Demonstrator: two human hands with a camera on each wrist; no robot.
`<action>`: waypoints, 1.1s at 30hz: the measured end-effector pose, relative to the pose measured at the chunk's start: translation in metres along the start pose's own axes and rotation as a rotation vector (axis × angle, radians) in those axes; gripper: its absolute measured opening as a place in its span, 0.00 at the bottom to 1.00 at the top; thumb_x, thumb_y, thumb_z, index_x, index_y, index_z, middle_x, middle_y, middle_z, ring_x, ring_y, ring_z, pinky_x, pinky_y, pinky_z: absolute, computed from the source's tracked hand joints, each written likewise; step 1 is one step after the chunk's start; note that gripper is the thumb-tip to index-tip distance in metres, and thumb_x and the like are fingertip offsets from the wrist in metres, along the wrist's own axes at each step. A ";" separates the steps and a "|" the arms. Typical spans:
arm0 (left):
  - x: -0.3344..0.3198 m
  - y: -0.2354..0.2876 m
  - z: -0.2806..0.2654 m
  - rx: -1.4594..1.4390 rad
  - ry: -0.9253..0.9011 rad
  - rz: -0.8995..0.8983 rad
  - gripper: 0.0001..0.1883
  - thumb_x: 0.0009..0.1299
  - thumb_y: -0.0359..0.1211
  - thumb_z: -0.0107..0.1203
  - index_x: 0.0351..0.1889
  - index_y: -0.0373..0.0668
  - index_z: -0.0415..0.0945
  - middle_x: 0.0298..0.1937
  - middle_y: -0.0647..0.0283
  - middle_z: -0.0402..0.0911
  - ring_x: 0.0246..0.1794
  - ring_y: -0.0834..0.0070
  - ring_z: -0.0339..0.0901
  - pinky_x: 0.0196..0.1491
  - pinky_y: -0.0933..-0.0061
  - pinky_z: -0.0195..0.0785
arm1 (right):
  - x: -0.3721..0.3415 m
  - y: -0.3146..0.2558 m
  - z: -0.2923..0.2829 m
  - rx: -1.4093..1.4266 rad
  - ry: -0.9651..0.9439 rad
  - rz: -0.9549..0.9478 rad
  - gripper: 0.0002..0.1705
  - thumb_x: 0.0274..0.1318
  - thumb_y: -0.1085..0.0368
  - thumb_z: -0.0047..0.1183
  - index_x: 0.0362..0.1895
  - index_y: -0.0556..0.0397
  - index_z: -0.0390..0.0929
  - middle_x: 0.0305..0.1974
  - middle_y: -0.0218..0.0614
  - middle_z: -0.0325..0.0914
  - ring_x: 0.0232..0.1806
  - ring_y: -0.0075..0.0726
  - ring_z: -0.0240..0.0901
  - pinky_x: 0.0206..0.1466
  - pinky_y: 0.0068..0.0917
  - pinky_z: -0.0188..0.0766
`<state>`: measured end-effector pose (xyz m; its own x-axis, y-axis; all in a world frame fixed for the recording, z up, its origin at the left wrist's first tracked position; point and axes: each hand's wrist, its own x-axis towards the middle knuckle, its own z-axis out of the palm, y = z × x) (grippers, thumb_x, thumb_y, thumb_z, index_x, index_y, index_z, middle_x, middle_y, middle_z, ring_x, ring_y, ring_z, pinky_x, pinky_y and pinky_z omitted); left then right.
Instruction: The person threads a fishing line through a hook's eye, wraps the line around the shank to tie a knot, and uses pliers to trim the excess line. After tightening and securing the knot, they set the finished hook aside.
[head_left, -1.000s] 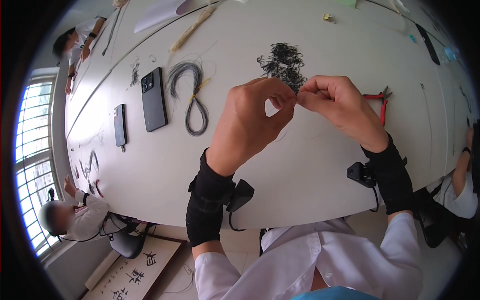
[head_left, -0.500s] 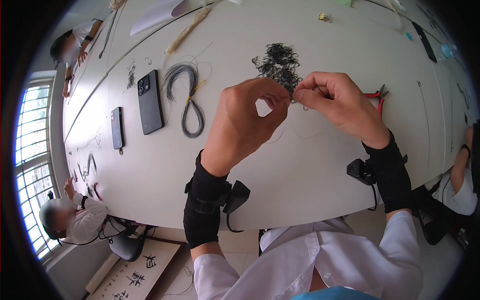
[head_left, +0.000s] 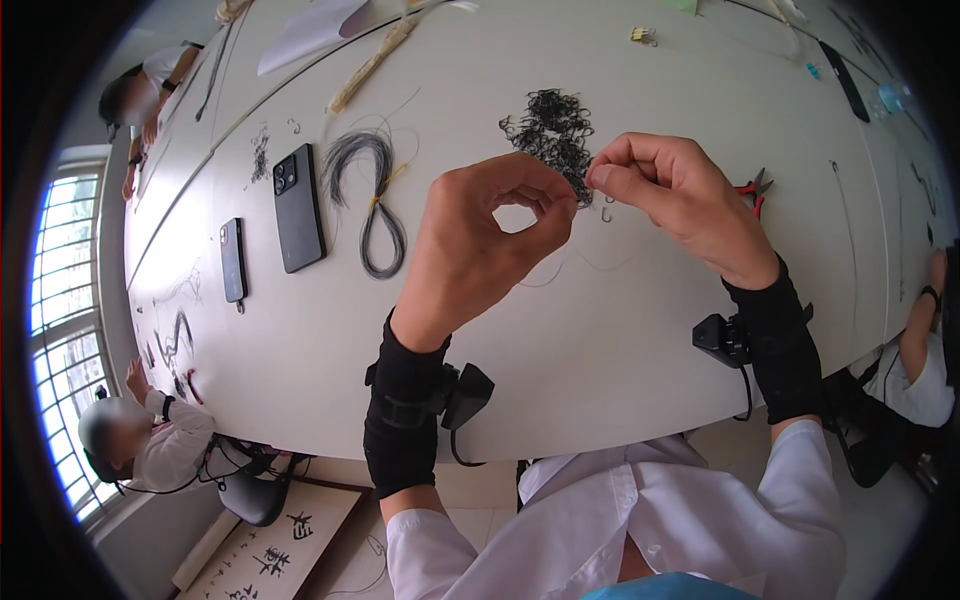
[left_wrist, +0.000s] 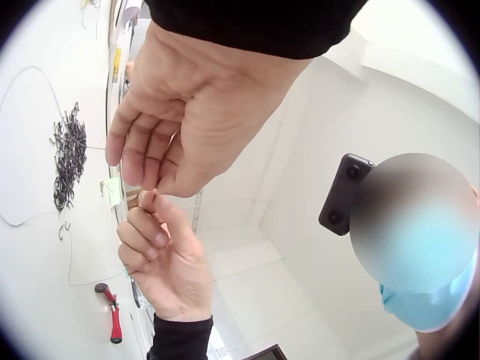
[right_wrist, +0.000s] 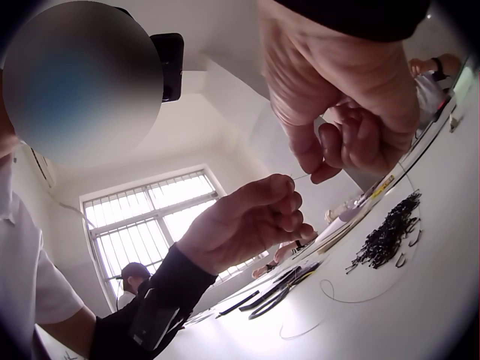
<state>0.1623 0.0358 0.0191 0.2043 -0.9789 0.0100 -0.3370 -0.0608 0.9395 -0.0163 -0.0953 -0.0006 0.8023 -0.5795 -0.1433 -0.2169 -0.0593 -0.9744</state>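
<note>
On my head feed, the left hand [head_left: 490, 245] sits in the middle of the frame, thumb and forefinger pinched at the tips and the other fingers curved alongside; the right hand [head_left: 690, 205], just right of it, also pinches with thumb and fingertips. The right-wrist feed shows me why they are so close: a short stretch of fine line [right_wrist: 302, 177] bridges the small gap between the pinches, and tips that near together would, I judge, steady something so thin. I can't tell whether a hook is hidden in either grip. Loose line loops on the table [head_left: 600, 380] below the hands, probably left slack so it won't tug. The pile of dark hooks [head_left: 550, 135] lies at upper centre, just beyond the fingers, seemingly for easy picking. Red-handled pliers [head_left: 757, 188] lie right of the right hand, likely for handy reach. A bundle of line [head_left: 380, 178], left of centre, is cinched with a yellow tie, presumably against tangling.
</note>
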 end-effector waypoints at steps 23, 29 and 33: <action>0.000 -0.004 0.006 0.112 0.157 0.058 0.04 0.66 0.23 0.63 0.38 0.34 0.84 0.35 0.65 0.87 0.38 0.80 0.83 0.52 0.77 0.76 | -0.015 -0.019 0.019 -0.225 0.090 -0.153 0.09 0.64 0.64 0.59 0.38 0.59 0.81 0.16 0.23 0.62 0.19 0.16 0.53 0.24 0.24 0.54; 0.000 -0.005 0.009 0.156 0.175 0.081 0.05 0.66 0.24 0.64 0.38 0.33 0.83 0.34 0.63 0.88 0.37 0.78 0.84 0.51 0.75 0.77 | -0.014 -0.018 0.017 -0.223 0.070 -0.155 0.09 0.65 0.64 0.59 0.39 0.59 0.80 0.16 0.23 0.61 0.19 0.17 0.54 0.24 0.24 0.54; 0.001 -0.007 0.009 0.146 0.173 0.093 0.05 0.65 0.23 0.64 0.38 0.33 0.83 0.35 0.63 0.87 0.37 0.78 0.84 0.51 0.75 0.77 | -0.015 -0.020 0.015 -0.197 0.037 -0.108 0.09 0.64 0.65 0.60 0.39 0.59 0.81 0.18 0.25 0.66 0.20 0.19 0.59 0.27 0.24 0.61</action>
<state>0.1565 0.0338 0.0093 0.3167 -0.9342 0.1645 -0.4884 -0.0119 0.8725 -0.0156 -0.0733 0.0181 0.8063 -0.5907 -0.0302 -0.2387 -0.2783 -0.9304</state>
